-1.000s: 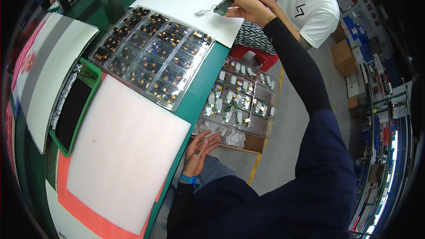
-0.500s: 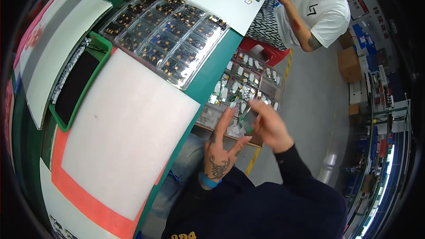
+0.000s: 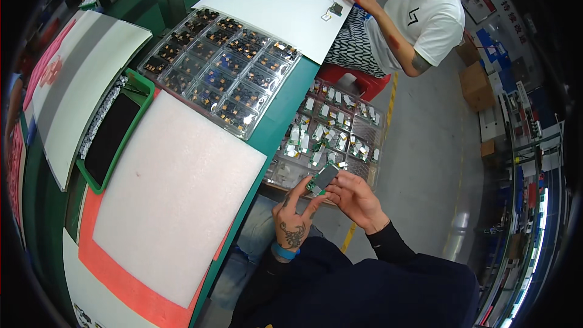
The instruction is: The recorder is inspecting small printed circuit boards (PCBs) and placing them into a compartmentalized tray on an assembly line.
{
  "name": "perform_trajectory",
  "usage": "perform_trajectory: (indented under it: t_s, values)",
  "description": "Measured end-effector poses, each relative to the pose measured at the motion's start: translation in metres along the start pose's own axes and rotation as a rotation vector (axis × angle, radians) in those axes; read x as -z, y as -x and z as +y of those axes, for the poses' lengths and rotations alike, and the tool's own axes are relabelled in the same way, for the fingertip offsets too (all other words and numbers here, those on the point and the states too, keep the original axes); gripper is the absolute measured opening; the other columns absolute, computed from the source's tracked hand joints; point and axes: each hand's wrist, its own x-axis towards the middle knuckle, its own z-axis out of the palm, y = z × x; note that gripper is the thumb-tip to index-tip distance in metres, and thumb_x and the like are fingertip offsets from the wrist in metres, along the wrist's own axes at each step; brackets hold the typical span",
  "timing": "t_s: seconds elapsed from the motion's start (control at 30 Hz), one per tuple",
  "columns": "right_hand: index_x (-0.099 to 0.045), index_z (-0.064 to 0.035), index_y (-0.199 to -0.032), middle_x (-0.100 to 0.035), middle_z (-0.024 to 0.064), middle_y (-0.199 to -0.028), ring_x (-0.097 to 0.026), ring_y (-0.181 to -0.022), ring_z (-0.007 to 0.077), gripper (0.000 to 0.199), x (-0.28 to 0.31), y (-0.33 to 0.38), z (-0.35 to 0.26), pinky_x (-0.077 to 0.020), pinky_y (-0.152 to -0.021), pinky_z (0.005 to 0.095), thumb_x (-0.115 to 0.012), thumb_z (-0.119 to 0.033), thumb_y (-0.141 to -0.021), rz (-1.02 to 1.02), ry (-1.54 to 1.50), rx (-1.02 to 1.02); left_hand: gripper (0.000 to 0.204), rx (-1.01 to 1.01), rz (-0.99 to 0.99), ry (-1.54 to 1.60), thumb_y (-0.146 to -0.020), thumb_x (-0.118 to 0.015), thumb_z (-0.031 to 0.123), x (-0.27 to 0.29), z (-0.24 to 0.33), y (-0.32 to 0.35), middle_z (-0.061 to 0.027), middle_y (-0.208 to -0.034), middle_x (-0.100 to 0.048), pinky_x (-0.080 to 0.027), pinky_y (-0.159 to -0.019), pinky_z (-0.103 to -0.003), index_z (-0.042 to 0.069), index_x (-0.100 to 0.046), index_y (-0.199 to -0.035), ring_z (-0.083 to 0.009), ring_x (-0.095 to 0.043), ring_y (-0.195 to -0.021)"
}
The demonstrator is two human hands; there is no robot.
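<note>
Both of my hands meet over my lap, beside the green table's edge. My left hand (image 3: 294, 217) and my right hand (image 3: 355, 199) together pinch a small green and grey circuit part (image 3: 323, 178) by its ends. Just beyond it a clear tray (image 3: 364, 123) of several similar small parts rests on a low box beside the table. On the table, a clear compartment tray (image 3: 225, 75) holds several dark and gold components. A white foam pad (image 3: 167, 194) lies closest to my left arm.
A person in a white shirt (image 3: 425, 18) sits at the far end, working on small parts on a white sheet (image 3: 279, 6). A green tray (image 3: 112, 140) with a dark insert lies left of the pad. Cardboard boxes (image 3: 470, 54) and shelving stand to the right.
A second ago my right arm reached far across to the white sheet. It has drawn back, and now both hands hold the small circuit part over my lap.
</note>
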Motion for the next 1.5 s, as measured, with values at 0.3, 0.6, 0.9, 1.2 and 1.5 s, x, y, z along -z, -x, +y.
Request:
perform_trajectory:
  t_s: [0.3, 0.6, 0.9, 1.2, 1.5]
  values:
    - [-0.064, -0.0023, -0.113, -0.070, 0.0102, -0.102, -0.069, -0.091, 0.0189, 0.015, 0.005, -0.013, 0.005, -0.0579, -0.086, 0.0307, -0.065, -0.001, -0.099, -0.014, 0.072, 0.036, 0.043, 0.179, -0.022, 0.162, -0.086, -0.083, 0.017, -0.001, -0.009, -0.002, -0.0150, -0.102, -0.078, -0.055, -0.069, -0.030, 0.007, -0.071, -0.126, -0.0243, -0.075, -0.083]
    - [-0.065, -0.0020, -0.105, -0.066, 0.0071, -0.091, -0.063, -0.082, 0.0136, 0.010, -0.004, -0.017, -0.014, -0.0523, -0.076, 0.0246, -0.062, -0.001, -0.096, 0.055, 0.689, 0.168, 0.042, 0.353, -0.073, 0.425, -0.091, -0.077, 0.010, 0.013, -0.007, -0.003, -0.0141, -0.109, -0.077, -0.054, -0.074, -0.027, 0.004, -0.068, -0.131, -0.0193, -0.072, -0.087]
    - [-0.071, -0.0002, -0.110, -0.069, 0.0067, -0.079, -0.063, -0.060, 0.0125, 0.016, -0.007, -0.016, -0.035, -0.0473, -0.056, 0.0172, -0.060, -0.004, -0.097, 0.290, 0.961, 0.395, 0.048, -0.009, -0.059, 0.125, -0.090, -0.076, 0.006, 0.010, -0.017, -0.010, -0.0165, -0.134, -0.068, -0.054, -0.096, -0.034, 0.001, -0.063, -0.136, -0.0293, -0.068, -0.122]
    - [-0.068, 0.0015, -0.116, -0.071, 0.0095, -0.084, -0.069, -0.062, 0.0142, 0.023, -0.012, -0.046, -0.080, -0.0554, -0.056, 0.0217, -0.069, -0.012, -0.097, 0.148, 0.716, -0.060, 0.059, 0.076, -0.066, 0.160, -0.091, -0.078, 0.021, 0.009, -0.029, -0.001, -0.0157, -0.148, -0.058, -0.051, -0.104, -0.037, 0.001, -0.056, -0.142, -0.0340, -0.060, -0.131]
    - [-0.060, 0.0053, -0.121, -0.068, 0.0160, -0.107, -0.070, -0.098, 0.0213, 0.029, -0.100, -0.199, -0.285, -0.0597, -0.083, 0.0305, -0.066, -0.016, -0.101, -0.376, 0.710, 0.543, 0.039, 0.284, -0.254, 0.122, -0.098, -0.070, 0.019, -0.001, -0.083, -0.002, -0.0147, -0.116, -0.076, -0.058, -0.086, -0.033, -0.002, -0.065, -0.131, -0.0266, -0.074, -0.099]
